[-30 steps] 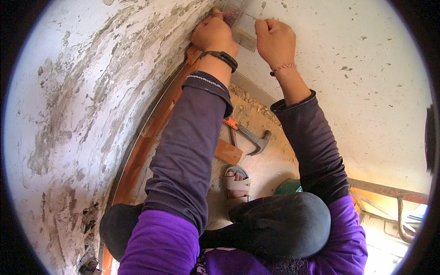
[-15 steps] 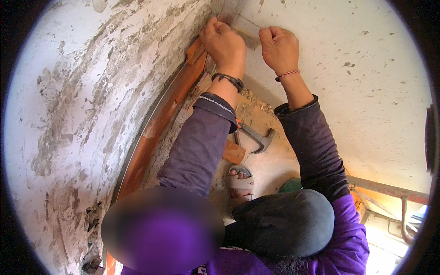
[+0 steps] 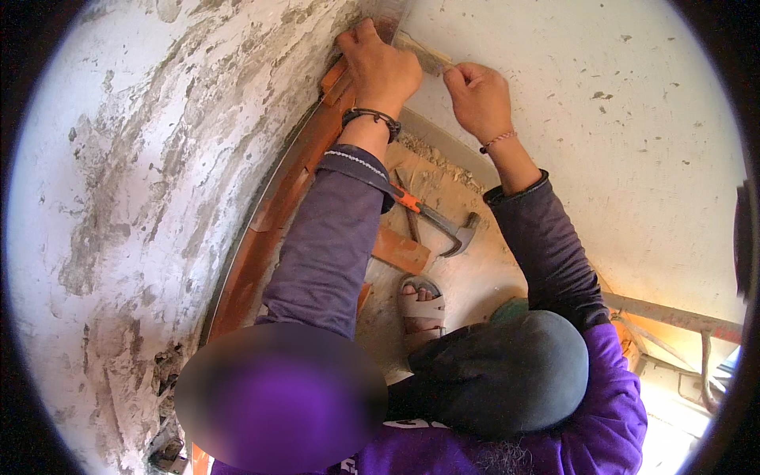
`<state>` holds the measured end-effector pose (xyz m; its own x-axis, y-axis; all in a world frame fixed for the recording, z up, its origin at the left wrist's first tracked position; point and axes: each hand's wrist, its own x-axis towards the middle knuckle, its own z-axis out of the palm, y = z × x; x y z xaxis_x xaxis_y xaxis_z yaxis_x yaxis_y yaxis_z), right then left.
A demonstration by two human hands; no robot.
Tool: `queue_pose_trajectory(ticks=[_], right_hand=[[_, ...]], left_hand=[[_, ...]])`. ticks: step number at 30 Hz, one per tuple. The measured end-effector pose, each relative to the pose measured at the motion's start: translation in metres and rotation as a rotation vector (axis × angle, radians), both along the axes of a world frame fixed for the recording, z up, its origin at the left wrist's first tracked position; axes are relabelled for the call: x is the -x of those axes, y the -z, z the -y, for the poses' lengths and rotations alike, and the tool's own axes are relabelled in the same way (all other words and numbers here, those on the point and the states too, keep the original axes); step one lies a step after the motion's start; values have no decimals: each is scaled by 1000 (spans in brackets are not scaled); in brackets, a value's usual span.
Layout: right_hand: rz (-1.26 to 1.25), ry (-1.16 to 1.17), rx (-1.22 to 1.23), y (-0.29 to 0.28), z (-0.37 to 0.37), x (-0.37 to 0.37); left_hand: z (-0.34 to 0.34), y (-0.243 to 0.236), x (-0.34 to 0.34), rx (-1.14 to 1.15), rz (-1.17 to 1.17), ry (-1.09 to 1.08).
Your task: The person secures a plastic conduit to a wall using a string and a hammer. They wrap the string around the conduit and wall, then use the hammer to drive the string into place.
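At the top of the head view, my left hand bends its fingers against the upper part of a reddish-brown wooden frame, beside the stained wall. Its fingertips are partly hidden, so what they grip cannot be made out. To its right, my right hand is closed in a pinch in front of the pale panel. A thin string, faint now, runs from its fingers toward the frame's corner. Below the hands lies a claw hammer with an orange and black handle, across a thin dark rod.
A stained white wall rises at the left and a speckled pale panel at the right. A wood offcut lies near my sandaled foot. Sandy debris lines the panel's base. A metal rail stands at lower right.
My left hand has shifted slightly left, its fingers spread a little along the frame. The right hand has dropped slightly, still pinched. More of the hammer's handle shows.
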<state>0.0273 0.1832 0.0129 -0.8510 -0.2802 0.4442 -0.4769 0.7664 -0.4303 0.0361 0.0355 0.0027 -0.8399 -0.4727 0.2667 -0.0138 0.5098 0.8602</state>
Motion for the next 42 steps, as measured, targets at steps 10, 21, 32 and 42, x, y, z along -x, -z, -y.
queue_pose_trajectory(ticks=[10, 21, 32, 42], right_hand=[[441, -77, 435, 43, 14, -8], [402, 154, 604, 71, 13, 15], [-281, -21, 272, 64, 69, 14], [-178, 133, 241, 99, 36, 15]], left_hand=[[50, -2, 29, 85, 138, 205], [51, -3, 22, 65, 162, 296], [53, 6, 24, -411, 86, 428], [59, -20, -1, -560, 247, 412]])
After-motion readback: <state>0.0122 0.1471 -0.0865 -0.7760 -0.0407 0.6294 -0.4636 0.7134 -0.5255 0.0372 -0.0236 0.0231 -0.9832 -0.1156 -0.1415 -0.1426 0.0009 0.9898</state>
